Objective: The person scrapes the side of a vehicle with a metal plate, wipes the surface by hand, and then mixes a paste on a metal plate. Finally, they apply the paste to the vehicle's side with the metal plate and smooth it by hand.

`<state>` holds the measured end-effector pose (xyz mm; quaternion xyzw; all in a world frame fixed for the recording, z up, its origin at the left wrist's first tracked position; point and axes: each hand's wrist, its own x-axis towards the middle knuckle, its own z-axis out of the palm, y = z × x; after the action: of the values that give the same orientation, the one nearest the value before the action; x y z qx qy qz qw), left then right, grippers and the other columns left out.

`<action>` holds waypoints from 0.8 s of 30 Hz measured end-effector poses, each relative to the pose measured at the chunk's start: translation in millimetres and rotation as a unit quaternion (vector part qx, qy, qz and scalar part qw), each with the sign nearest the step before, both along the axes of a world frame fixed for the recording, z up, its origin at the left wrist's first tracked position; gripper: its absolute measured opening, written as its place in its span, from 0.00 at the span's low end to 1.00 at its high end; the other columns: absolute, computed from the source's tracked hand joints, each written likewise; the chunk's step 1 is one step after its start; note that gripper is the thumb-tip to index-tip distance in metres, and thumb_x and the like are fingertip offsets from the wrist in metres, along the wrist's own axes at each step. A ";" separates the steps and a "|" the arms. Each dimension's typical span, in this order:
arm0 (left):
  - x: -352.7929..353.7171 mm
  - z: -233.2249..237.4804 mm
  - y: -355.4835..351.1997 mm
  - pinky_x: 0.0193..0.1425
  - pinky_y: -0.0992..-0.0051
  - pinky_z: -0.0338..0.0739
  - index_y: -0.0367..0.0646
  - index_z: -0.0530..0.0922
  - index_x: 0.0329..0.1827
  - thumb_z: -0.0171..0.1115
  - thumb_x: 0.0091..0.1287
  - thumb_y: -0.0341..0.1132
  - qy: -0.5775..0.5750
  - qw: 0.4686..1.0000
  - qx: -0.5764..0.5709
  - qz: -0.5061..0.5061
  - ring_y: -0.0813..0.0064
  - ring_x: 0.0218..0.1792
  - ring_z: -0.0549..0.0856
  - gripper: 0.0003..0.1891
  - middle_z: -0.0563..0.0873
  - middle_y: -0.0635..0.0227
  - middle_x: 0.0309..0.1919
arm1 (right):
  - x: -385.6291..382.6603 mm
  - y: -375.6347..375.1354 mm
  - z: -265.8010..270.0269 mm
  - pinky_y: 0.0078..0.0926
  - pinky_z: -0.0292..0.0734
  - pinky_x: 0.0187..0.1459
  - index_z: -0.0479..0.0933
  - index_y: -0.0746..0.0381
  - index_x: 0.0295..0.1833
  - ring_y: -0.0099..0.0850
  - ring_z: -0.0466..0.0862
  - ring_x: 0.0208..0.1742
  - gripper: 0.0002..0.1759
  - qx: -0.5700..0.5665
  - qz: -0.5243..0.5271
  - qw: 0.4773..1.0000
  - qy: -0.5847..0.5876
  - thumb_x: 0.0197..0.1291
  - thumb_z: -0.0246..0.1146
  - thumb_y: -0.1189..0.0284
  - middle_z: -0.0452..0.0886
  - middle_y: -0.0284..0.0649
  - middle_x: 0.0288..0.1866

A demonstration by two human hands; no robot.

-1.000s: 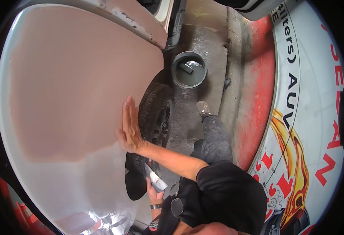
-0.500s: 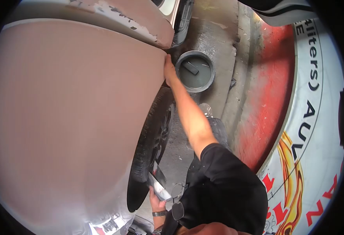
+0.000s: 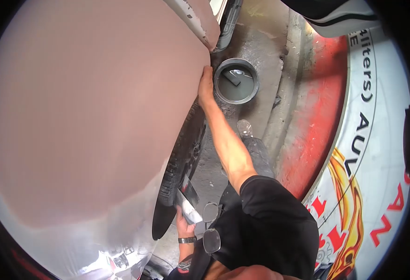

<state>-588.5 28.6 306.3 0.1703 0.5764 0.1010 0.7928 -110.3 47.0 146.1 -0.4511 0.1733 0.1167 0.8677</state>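
My right hand (image 3: 206,87) lies stretched along the edge of a dull pinkish-brown car panel (image 3: 97,116), above the tyre (image 3: 171,179); its fingers point toward the panel's upper corner. At the lower left, my left hand (image 3: 185,228), with a dark watch (image 3: 187,240) on the wrist, is closed on a flat white-and-dark piece (image 3: 189,210). The exact kind of this piece I cannot tell. Just right of my right hand stands a dark bucket (image 3: 217,88) of greyish water, with a dark block (image 3: 233,78) in it.
Wet concrete floor (image 3: 265,44) runs beside the car, bordered by a red-painted strip (image 3: 317,102). A large printed banner (image 3: 368,140) curves along the right side. A pair of glasses (image 3: 211,240) hangs in front of my black shirt (image 3: 279,224). A shoe (image 3: 244,127) shows beyond my arm.
The view has shifted, so the panel reaches farther up and right. My right hand sits a little farther from the panel's corner. My left hand keeps hold of the flat piece.
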 end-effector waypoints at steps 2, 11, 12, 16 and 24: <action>-28.0 -0.1 5.6 0.51 0.66 0.84 0.45 0.78 0.60 0.62 0.72 0.50 -0.018 0.999 -0.028 -0.001 0.68 0.46 0.88 0.22 0.88 0.68 0.50 | -22.4 7.8 36.6 0.38 0.34 0.81 0.45 0.77 0.78 0.48 0.40 0.85 0.44 -0.164 -0.013 0.986 -0.032 0.76 0.36 0.48 0.41 0.62 0.83; -155.8 -6.4 31.0 0.52 0.68 0.83 0.44 0.79 0.58 0.63 0.72 0.50 -0.123 0.991 -0.044 -0.043 0.70 0.47 0.88 0.21 0.88 0.68 0.48 | -165.9 14.3 164.1 0.44 0.28 0.81 0.36 0.77 0.79 0.52 0.31 0.84 0.45 -0.185 -0.010 0.970 -0.155 0.77 0.35 0.48 0.32 0.63 0.83; -163.0 -5.5 30.9 0.53 0.67 0.83 0.44 0.79 0.58 0.63 0.72 0.49 -0.124 0.991 -0.032 -0.035 0.70 0.47 0.87 0.21 0.88 0.68 0.49 | -180.0 14.9 173.8 0.44 0.28 0.81 0.36 0.77 0.79 0.53 0.31 0.84 0.45 -0.192 -0.010 0.967 -0.169 0.77 0.35 0.48 0.31 0.64 0.83; -177.8 1.1 28.7 0.57 0.67 0.81 0.43 0.79 0.59 0.63 0.72 0.49 -0.133 0.991 0.005 -0.020 0.69 0.48 0.87 0.21 0.88 0.68 0.49 | -233.4 17.3 203.0 0.47 0.28 0.81 0.34 0.76 0.79 0.53 0.31 0.84 0.44 -0.220 -0.003 0.951 -0.216 0.78 0.37 0.50 0.30 0.64 0.83; -163.3 -8.0 21.9 0.54 0.66 0.84 0.44 0.79 0.60 0.62 0.72 0.50 -0.100 0.995 0.001 0.009 0.70 0.46 0.89 0.21 0.89 0.68 0.49 | -273.5 0.7 208.2 0.57 0.27 0.78 0.28 0.65 0.82 0.50 0.26 0.84 0.42 -0.203 0.049 0.934 -0.291 0.78 0.34 0.48 0.25 0.55 0.84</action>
<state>-751.8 50.5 298.3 0.1550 0.4954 0.1249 0.8456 -383.8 47.8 354.3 -0.6400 -0.0892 -0.0151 0.7630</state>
